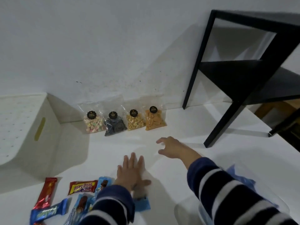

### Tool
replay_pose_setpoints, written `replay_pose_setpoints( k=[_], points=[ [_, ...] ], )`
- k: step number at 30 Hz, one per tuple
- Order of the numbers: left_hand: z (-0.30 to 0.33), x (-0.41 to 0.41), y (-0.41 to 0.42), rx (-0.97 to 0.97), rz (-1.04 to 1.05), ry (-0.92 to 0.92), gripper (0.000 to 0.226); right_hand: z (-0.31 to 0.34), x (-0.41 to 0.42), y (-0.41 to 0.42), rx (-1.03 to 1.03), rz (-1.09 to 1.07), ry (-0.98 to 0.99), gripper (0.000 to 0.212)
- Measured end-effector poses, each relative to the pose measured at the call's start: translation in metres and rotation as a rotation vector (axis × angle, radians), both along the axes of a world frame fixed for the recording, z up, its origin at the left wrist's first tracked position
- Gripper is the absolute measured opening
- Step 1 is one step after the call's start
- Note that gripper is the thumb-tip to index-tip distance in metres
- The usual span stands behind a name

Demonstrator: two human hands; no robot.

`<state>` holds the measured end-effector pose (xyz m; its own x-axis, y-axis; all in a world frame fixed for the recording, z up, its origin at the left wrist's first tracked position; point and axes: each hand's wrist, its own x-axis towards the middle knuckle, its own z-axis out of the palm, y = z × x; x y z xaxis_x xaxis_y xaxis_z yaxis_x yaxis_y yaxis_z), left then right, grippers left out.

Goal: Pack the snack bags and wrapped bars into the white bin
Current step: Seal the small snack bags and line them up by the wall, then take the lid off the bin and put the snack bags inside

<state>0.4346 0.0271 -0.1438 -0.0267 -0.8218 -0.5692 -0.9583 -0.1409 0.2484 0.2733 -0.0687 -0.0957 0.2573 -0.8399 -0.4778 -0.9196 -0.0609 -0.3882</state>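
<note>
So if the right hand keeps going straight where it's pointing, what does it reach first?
Probably the orange snack bag. The right hand is open, fingers aimed at the row of bags by the wall, with bare table between; depth is uncertain.

Four clear snack bags (122,118) in a row at the wall; about six wrapped bars (82,187) near my hands, some partly hidden so count unsure; one white bin (29,127); one black table (243,70).

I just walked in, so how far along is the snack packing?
Nothing looks packed: the white bin shows no snacks in its visible part. Neither hand holds anything; the left hand lies flat, the right hand reaches toward the four snack bags at the wall. The wrapped bars remain too.
</note>
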Motion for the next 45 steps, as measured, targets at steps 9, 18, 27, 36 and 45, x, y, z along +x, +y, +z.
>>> replay_pose_setpoints(
  k=[9,18,27,36,45],
  points=[
    [0.094,0.041,0.026,-0.087,-0.019,0.139,0.057,0.085,0.006,0.092,-0.056,-0.014,-0.013,0.049],
    [0.173,0.096,0.098,-0.251,0.048,0.108,0.048,0.167,0.054,0.171,-0.128,0.065,-0.058,0.049],
    [0.182,0.169,0.212,-0.279,0.321,0.113,0.043,0.162,0.118,0.247,-0.094,0.223,-0.105,0.046],
    [0.2,0.306,0.267,-0.341,0.531,0.078,0.044,0.168,0.216,0.254,-0.107,0.304,-0.103,0.047],
    [0.194,0.478,0.222,-0.458,0.596,-0.08,0.052,0.147,0.333,0.185,-0.179,0.207,-0.13,0.065]
  ],
)
